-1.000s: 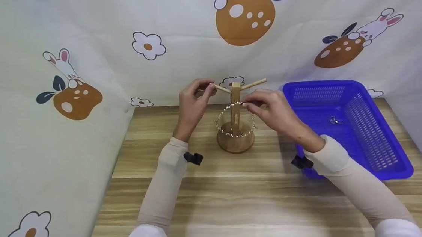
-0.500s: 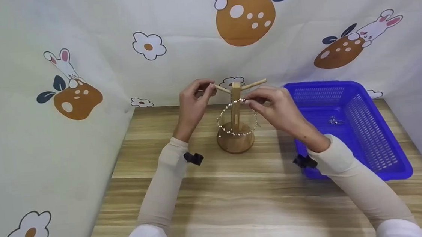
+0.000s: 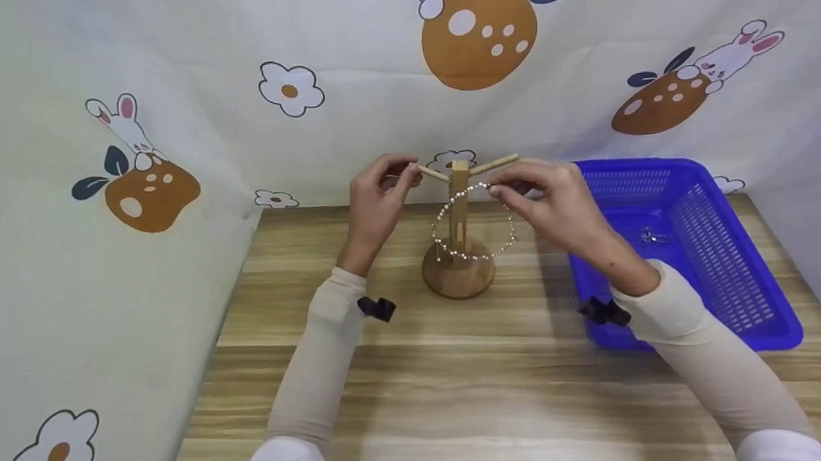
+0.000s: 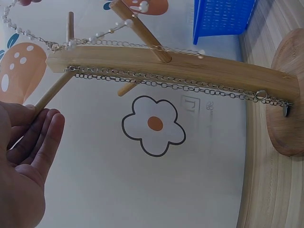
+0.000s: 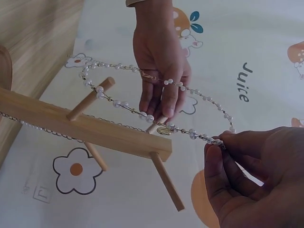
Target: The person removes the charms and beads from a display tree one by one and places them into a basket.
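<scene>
My right hand pinches a pearl-beaded necklace between thumb and fingertips. The necklace hangs as a loop in front of the wooden stand, which has a round base and several pegs. At the stand's top left, my left hand holds the end of an upper peg between thumb and fingers. In the left wrist view a silver chain hangs from that same peg and runs along the post. Whether the beaded loop touches the post is unclear.
A blue plastic basket stands to the right, partly behind my right forearm. A small silvery piece of jewellery lies in it. Behind the wood-grain table hangs a printed cloth.
My right hand has moved right and slightly up, drawing the beaded loop rightward across the post. My left hand has stayed at the peg.
</scene>
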`<state>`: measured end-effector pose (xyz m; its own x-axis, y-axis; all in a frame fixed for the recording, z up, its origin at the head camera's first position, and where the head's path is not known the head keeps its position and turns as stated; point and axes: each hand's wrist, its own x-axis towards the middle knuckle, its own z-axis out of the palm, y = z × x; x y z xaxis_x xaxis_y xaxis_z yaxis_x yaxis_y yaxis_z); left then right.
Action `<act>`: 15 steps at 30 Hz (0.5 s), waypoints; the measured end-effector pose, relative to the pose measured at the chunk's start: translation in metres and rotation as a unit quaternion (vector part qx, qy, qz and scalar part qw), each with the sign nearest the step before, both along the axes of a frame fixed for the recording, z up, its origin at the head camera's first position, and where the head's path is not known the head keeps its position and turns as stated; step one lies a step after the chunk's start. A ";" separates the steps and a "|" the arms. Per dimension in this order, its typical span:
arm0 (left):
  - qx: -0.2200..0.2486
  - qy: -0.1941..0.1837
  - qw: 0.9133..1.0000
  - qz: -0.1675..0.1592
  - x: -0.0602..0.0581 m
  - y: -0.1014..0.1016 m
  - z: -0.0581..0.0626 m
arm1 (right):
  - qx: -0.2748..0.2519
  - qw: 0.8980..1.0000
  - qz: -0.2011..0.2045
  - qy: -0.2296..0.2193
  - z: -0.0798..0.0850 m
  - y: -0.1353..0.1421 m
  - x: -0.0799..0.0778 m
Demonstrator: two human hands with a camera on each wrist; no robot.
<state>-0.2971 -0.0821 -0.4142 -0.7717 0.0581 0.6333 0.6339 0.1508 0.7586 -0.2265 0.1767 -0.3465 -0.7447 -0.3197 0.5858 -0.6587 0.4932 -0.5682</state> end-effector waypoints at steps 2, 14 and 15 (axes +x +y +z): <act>-0.001 0.001 1.000 0.001 0.000 0.000 0.000 | -0.004 1.000 -0.002 -0.001 0.002 0.002 0.001; -0.006 0.007 1.000 0.000 0.001 -0.001 0.000 | -0.020 1.000 -0.010 0.011 0.014 0.013 0.007; -0.005 0.007 1.000 0.000 0.001 0.000 0.000 | -0.023 1.000 -0.011 0.012 0.015 0.014 0.008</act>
<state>-0.2963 -0.0825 -0.4139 -0.7632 0.0647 0.6430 0.6439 0.1595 0.7483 -0.2188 0.1903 -0.3317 -0.7361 -0.2766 0.6177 -0.6625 0.4812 -0.5740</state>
